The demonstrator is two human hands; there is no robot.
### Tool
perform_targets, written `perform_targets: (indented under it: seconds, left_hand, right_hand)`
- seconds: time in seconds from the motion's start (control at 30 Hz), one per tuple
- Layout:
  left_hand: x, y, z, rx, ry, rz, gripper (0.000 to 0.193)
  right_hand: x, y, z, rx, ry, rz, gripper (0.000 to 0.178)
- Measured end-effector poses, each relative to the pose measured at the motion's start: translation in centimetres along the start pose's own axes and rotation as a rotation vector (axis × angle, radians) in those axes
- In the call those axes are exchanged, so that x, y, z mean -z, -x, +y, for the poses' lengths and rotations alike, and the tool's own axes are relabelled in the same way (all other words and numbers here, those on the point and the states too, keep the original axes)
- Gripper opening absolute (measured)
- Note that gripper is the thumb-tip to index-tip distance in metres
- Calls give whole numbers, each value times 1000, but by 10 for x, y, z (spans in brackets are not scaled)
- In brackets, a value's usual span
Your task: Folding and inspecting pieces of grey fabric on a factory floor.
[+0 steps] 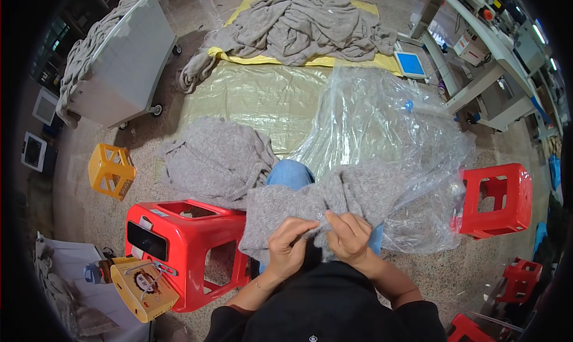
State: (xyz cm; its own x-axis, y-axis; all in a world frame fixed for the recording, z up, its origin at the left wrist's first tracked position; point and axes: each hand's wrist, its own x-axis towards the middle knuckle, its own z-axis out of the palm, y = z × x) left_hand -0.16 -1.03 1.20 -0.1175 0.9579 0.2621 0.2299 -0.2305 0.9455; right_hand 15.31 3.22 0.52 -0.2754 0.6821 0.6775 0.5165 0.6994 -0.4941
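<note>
Left hand [287,246] and right hand [351,237] hold a grey knit cloth [373,190] over the lap.
Clock directions read from the hands: both are narrow, fingertips pinching the knit close together at its near edge. The cloth spreads just beyond them, its long axis running roughly from 9 to 2 o'clock; its front end cannot be told. At 8 o'clock, a yellow box [144,297] bears dark printed lettering and an emblem; its contents are hidden. Beside it, a red stool [209,237] carries a small pale label [159,213], with a black phone [147,242] against it. At 11 o'clock, a white wheeled cart [128,64] holds heaped grey knitwear [95,37].
</note>
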Motion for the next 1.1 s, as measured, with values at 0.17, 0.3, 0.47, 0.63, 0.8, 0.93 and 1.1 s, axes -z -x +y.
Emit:
perform_targets:
  seconds: [0.17, 0.3, 0.47, 0.63, 0.8, 0.93, 1.1]
  left_hand:
    - [1, -3, -3, -5, -50, -43, 28]
    - [1, -4, -8, -1, -41, 71, 27]
    - [14, -3, -17, 158, -25, 72, 24]
    - [50, -14, -26, 465, 58, -15, 16]
    - [48, -11, -23, 780, 781, 38, 14]
    - [27, -11, -20, 679, 628, -6, 14]
    - [22, -13, -17, 657, 565, -92, 10]
  right_hand:
    - [-1, 3, 1, 102, 3, -20, 35]
    - [-7, 5, 2, 65, -87, -11, 37]
    - [0, 9, 12, 110, -31, -18, 30]
    - [20, 3, 31, -410, -103, -141, 25]
    - [37, -23, 38, -721, -795, -199, 26]
    - [23, -38, 17, -301, -374, -304, 26]
    - [4, -41, 7, -388, -473, -560, 15]
